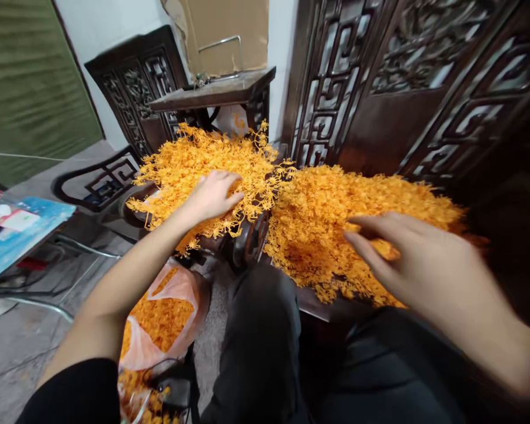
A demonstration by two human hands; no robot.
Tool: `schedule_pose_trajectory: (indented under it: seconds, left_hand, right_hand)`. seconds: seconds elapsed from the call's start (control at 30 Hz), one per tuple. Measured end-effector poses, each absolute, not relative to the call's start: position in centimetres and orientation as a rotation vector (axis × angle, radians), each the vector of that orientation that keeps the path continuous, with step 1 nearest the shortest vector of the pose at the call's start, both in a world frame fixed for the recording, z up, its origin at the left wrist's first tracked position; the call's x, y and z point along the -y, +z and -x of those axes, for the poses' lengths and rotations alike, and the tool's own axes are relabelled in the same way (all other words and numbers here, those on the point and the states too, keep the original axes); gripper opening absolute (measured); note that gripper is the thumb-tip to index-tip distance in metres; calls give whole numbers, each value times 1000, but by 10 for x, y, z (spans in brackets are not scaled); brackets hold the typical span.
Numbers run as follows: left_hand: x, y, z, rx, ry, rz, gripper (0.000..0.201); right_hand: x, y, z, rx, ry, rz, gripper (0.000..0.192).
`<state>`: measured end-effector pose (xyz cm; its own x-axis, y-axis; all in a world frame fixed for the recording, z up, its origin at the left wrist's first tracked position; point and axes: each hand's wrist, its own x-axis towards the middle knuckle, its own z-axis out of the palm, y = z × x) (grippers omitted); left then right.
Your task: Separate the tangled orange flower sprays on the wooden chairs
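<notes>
Two heaps of small orange branching pieces, seemingly plastic, lie before me. My left hand [214, 195] rests on the left heap [194, 156], thumb apart from the fingers; some fingertips are out of sight. Over the right heap [322, 200] hovers my right hand [417, 253], slightly blurred. Its thumb and index finger point left with a gap between their tips, and I see nothing held there. Many pieces in the left heap are still joined in spindly clusters, while the right heap looks finer and denser.
An open pinkish plastic bag [196, 288] of orange pieces stands on the floor at left, a dark box-like object [176, 386] near it. A blue-topped folding table [48, 209] is far left. Carved dark wooden furniture [318, 106] and a small side table [221, 94] stand behind.
</notes>
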<state>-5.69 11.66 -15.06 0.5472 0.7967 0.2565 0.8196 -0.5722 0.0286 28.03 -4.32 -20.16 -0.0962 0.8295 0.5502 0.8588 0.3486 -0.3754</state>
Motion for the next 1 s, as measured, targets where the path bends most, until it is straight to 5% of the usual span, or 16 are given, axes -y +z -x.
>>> schedule_pose_trajectory:
  seconds: [0.13,0.4,0.57,0.7,0.8,0.93,1.0]
  left_hand:
    - [-145,-162,51,1451,-282,2776,28]
    - [-140,-126,52,1456,-1097,2510,24]
    - [-145,-109,44,1479,-1237,2523,21]
    - [-138,-103,39,1407,-1140,2704,20]
    - [-142,-114,48,1249,-1115,2836,31]
    - [-164,-154,77,1284,-826,2927,107]
    - [-176,-175,88,1456,-611,2858,105]
  right_hand:
    - [-47,-182,-231,2078,-321,1320,26]
    - [-83,-136,-177,1826,-68,970,46]
    - [-104,-121,-163,2002,213,1052,40]
    - [-124,-122,-162,2175,52,1177,16]
    - [-131,-120,-164,2155,-201,1192,20]
    - [-112,-105,-166,2033,-298,1407,22]
    - [-96,-98,-168,2017,-348,1537,29]
